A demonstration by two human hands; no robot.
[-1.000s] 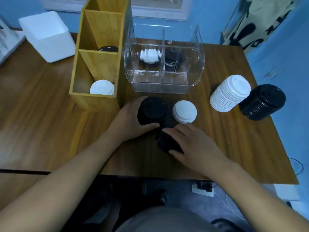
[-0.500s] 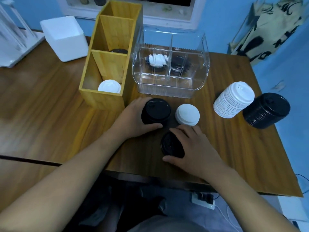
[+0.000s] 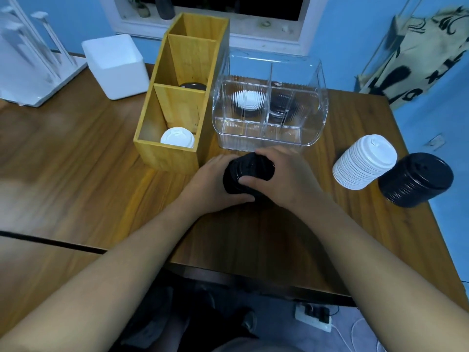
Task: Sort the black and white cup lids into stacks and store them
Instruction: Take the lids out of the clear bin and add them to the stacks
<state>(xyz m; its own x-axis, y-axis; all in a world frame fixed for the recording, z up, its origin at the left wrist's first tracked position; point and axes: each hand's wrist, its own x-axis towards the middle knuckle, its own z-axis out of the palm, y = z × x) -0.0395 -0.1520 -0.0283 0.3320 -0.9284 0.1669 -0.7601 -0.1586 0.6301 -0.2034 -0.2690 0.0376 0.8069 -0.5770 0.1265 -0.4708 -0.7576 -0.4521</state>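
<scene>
On the table (image 3: 76, 174), a black stack (image 3: 250, 165) is gripped by left hand (image 3: 210, 185) and right hand (image 3: 284, 179); stacking is judged underway, storage needed next.

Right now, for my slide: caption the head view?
Left grip and right grip hold a black lid stack before the clear bin.
</scene>
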